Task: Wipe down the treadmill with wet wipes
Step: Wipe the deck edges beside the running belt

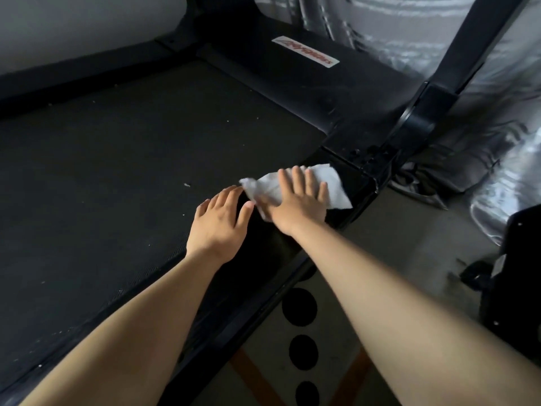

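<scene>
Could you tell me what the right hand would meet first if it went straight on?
Probably the near edge of the black plastic motor cover, past the white wet wipe under the right hand.

A room in a home is suggested: a treadmill (117,142) is set beside a grey curtain (395,30) and a dotted rug (330,335).
</scene>
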